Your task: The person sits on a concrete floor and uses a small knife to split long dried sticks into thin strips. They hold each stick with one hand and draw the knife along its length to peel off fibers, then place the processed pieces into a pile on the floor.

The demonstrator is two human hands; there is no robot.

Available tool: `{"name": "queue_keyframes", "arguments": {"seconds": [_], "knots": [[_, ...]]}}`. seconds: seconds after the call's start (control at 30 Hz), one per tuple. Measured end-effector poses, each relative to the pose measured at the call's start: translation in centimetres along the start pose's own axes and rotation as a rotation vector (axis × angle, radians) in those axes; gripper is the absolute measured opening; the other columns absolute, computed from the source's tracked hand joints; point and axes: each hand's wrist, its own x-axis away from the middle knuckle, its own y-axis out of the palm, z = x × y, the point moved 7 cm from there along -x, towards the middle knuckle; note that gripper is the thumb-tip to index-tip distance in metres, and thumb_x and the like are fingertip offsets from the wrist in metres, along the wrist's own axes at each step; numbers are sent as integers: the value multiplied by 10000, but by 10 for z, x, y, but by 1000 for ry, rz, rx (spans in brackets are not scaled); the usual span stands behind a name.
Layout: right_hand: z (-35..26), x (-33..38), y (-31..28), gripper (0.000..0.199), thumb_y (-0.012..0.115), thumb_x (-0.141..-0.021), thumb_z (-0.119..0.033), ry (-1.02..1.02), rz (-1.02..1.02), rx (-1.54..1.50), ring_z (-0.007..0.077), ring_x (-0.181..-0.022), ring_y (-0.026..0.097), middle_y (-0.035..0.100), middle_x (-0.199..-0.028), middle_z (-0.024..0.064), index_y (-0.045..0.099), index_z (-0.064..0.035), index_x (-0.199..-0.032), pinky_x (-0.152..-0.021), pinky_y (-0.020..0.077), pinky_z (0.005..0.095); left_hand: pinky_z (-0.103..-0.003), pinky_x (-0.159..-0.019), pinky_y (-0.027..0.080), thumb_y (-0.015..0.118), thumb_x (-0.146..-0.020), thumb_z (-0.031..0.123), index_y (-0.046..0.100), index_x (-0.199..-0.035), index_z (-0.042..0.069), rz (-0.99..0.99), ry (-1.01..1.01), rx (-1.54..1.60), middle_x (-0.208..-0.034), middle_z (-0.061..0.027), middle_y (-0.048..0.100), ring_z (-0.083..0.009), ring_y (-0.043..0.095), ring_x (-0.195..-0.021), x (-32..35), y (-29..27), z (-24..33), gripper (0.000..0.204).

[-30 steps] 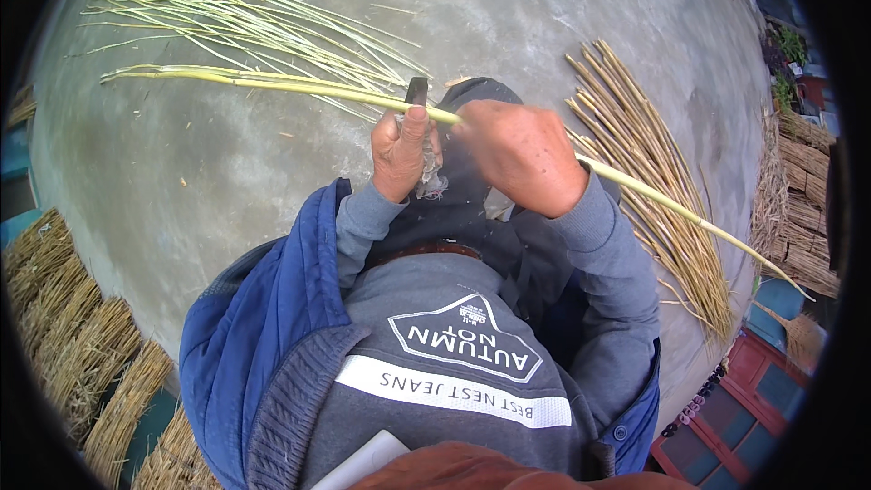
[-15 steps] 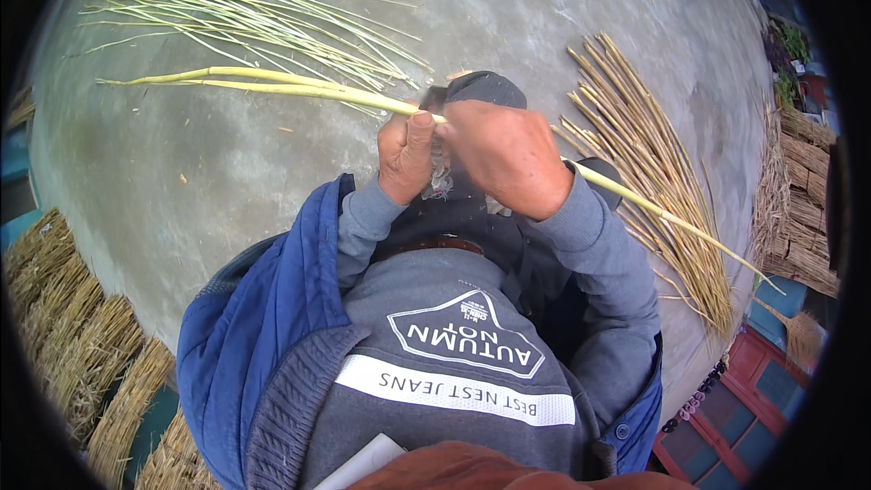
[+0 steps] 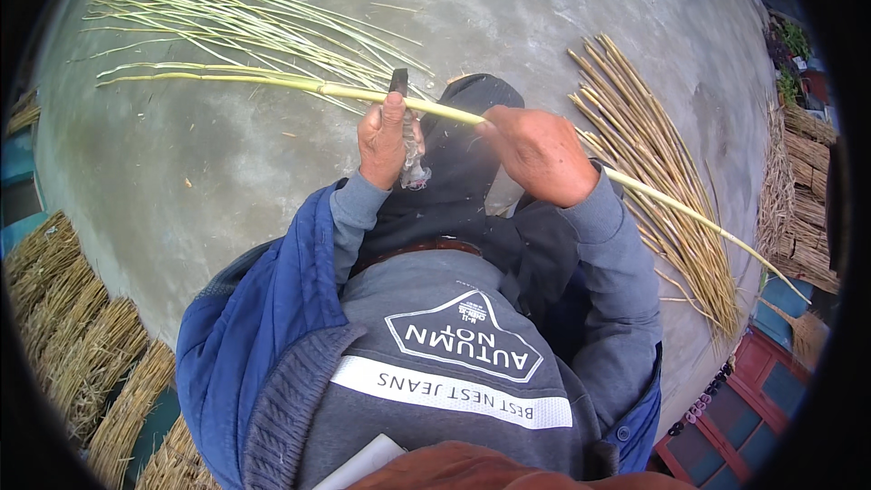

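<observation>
While the long green stalk (image 3: pixel 363 91) lies across the lap, it is supported at two places, so that the stretch between the hands stays stiff enough to be worked by the tool. The left hand (image 3: pixel 386 138) is fisted, knuckles up, its grip closed on a small dark-handled blade (image 3: pixel 399 83) whose tip stands just above the stalk and appears to touch it; something pale and crinkled, possibly a wrapping, hangs below this fist, though its nature cannot be told. The right hand (image 3: pixel 542 152) lies palm down over the stalk, grip closed around it, with the wrist bent and the forearm in a grey sleeve (image 3: pixel 617 263) running back toward the body. From the right hand the stalk runs on to the right, thin and pale, over the edge of the dry straw-coloured bundle (image 3: pixel 662 181) fanned on the concrete floor (image 3: pixel 227 172). To the left its green end points toward the spread of fresh green stalks (image 3: pixel 236 27), which lie flat and well apart from the dry ones, the two sorts evidently kept separate. Both elbows are drawn in, the hands near each other above the dark-clad knees (image 3: pixel 463 154). Tied sheaves (image 3: pixel 82 336) of dry reed lie at the lower left margin.
</observation>
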Motion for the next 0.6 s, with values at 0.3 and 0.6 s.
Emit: {"name": "queue_keyframes", "arguments": {"seconds": [0.3, 0.6], "knots": [[3, -5, 15, 249, 643, -1005, -240, -22, 49, -60, 437, -729, 675, 665, -733, 202, 654, -38, -859, -620, 510, 527, -284, -471, 490, 521, -1111, 506, 555, -938, 38, -114, -6, -102, -650, -59, 584, -153, 595, -511, 8, 27, 0, 501], [5, -4, 19, 264, 633, -1012, -255, -62, 82, -98, 433, -735, 682, 675, -743, 199, 656, -47, -850, -619, 510, 532, -298, -463, 481, 562, -1098, 491, 605, -870, 25, -260, 11, -153, -650, -67, 618, -145, 584, -505, 10, 33, -5, 520]]}}
